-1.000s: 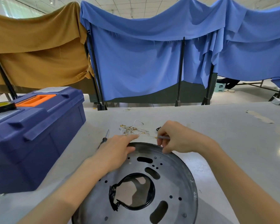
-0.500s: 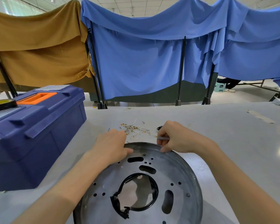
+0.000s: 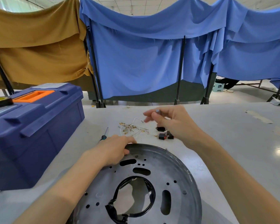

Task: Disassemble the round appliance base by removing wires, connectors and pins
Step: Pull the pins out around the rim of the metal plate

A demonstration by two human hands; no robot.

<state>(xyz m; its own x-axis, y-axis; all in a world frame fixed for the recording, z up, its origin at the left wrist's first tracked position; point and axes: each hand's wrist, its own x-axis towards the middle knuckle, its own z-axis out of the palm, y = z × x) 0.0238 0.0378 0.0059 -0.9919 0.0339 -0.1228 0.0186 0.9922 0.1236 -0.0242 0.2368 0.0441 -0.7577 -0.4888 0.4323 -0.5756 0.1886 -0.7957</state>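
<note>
At far rim of base (image 3: 176, 172): left hand (image 3: 115, 149) gripping edge; right hand (image 3: 174, 123) beyond, above wires (image 3: 132, 127), pinching grey pin (image 3: 157, 111).

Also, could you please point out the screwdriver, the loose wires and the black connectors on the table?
screwdriver (image 3: 104, 136): head view, on its handle.
loose wires (image 3: 131, 127): head view, middle of the tangle.
black connectors (image 3: 162, 136): head view, body of the red-marked one.

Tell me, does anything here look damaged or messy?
Yes. The black tape lining the base's centre hole is torn and bunched at its lower left. Beyond the base, loose wires and black connectors lie scattered on the table.
</note>
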